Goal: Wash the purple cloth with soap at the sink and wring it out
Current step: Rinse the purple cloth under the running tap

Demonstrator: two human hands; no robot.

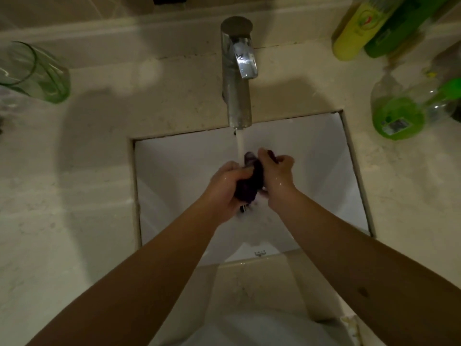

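Note:
A dark purple cloth (253,179) is bunched up between both my hands over the white sink (324,176). My left hand (225,189) grips its lower part and my right hand (275,177) grips its upper part. Both hands are wet. A chrome faucet (237,71) stands behind the basin, and a thin stream of water (240,146) falls from it onto the top of the cloth. Much of the cloth is hidden inside my fists.
A green glass (32,71) stands on the beige counter (74,171) at the far left. Yellow and green bottles (369,28) and a clear bottle of green liquid (396,113) stand at the back right, close to the sink's corner.

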